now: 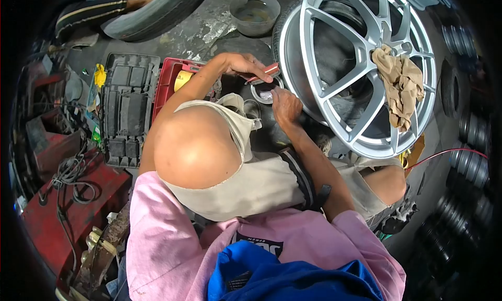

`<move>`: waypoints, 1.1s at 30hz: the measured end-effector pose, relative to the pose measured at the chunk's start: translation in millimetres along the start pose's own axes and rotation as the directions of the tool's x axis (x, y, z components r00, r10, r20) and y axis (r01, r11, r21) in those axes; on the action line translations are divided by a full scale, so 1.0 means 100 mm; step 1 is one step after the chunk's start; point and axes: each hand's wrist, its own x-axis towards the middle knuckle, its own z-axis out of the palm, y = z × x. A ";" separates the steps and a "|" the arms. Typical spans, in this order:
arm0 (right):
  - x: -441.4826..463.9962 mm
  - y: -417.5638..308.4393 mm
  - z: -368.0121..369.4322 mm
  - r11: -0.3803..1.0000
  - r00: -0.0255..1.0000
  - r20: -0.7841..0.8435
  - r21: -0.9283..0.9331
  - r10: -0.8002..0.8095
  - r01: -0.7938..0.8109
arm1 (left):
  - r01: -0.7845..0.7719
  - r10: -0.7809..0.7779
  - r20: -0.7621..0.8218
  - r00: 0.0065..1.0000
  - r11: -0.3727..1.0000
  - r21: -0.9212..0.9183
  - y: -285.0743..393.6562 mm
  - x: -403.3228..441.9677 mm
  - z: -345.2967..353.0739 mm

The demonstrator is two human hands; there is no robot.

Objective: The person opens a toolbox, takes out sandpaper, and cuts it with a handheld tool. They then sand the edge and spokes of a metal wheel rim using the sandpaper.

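My left hand (244,66) is closed around a slim red object (270,70) with a pale edge; its exact kind cannot be made out. Just below it, a round silver-rimmed ring (253,93) has a small shiny crumpled piece (265,95) inside. My right hand (286,107) has its fingers curled and pinched at the ring's right side. Close to the right of both hands, a large silver alloy wheel rim (341,82) leans at an angle. A crumpled brown paper or cloth (398,84) hangs over its hub and spokes.
Left of my arm lie an open red toolbox (166,87) with a yellow roll (182,80) and a black moulded case (130,107). A bowl of dark liquid (254,14) stands ahead. Another person's leg (91,16) is near a tyre (154,13). A red hose (444,153) runs at right.
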 end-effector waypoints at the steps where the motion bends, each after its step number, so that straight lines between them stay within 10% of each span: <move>1: 0.01 0.01 0.01 1.000 1.000 0.028 -0.014 0.013 -0.013 | -0.003 0.003 0.011 1.000 1.000 0.010 0.00 0.00 -0.01; 11: 0.04 -0.01 0.01 0.998 0.986 0.162 0.052 0.038 -0.047 | -0.021 0.020 0.013 1.000 0.999 0.027 -0.04 0.03 -0.02; 17: -0.23 0.05 -0.11 0.911 0.972 -0.025 0.354 0.234 -0.210 | -0.022 0.021 0.025 0.999 0.999 0.040 0.01 -0.04 0.02; 20: -0.41 0.25 -0.19 0.805 0.946 0.026 0.518 0.322 -0.288 | 0.003 -0.003 0.020 1.000 1.000 0.001 0.01 -0.01 0.03; 22: -0.47 0.39 -0.23 0.290 0.747 0.437 0.728 0.502 -0.621 | 0.005 -0.005 0.017 1.000 1.000 0.016 0.04 -0.02 0.04; 23: -0.50 0.46 -0.25 0.288 0.746 0.432 0.731 0.506 -0.619 | 0.008 -0.008 0.005 1.000 1.000 0.022 0.05 -0.03 0.05; 25: -0.55 0.60 -0.36 0.100 0.755 0.462 0.820 0.466 -0.563 | -0.001 0.001 -0.007 1.000 0.999 0.048 0.03 -0.01 0.08; 33: -0.77 1.19 -1.05 0.262 0.764 0.637 0.723 0.106 -0.639 | -0.090 0.341 -0.334 0.879 0.806 0.586 -0.37 0.14 0.55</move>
